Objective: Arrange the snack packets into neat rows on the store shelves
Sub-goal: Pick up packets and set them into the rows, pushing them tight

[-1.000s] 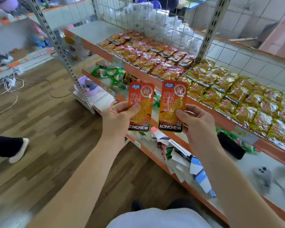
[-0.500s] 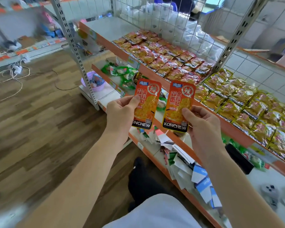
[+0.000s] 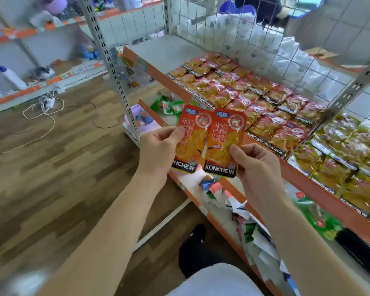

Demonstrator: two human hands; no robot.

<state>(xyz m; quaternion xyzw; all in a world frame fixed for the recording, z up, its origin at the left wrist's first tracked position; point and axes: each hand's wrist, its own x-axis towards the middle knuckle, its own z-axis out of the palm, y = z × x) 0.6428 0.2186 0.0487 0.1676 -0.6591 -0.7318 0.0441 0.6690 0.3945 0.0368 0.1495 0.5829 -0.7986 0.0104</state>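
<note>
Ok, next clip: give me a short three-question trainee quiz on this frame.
1. True or false: the left hand holds nothing.
2. Where is the top shelf bare? A) at its far end, beyond the red packets; B) in the middle of the red packets; C) nowhere.
3. Fill in: the left packet and the right packet, pinched by the right hand, both read ____ along the bottom.
Key: 1 false; 2 A; 3 KONCHEW.

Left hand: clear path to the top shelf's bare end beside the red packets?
Likely yes: nothing stands between the left hand and the bare shelf end, though it grips a packet.
</note>
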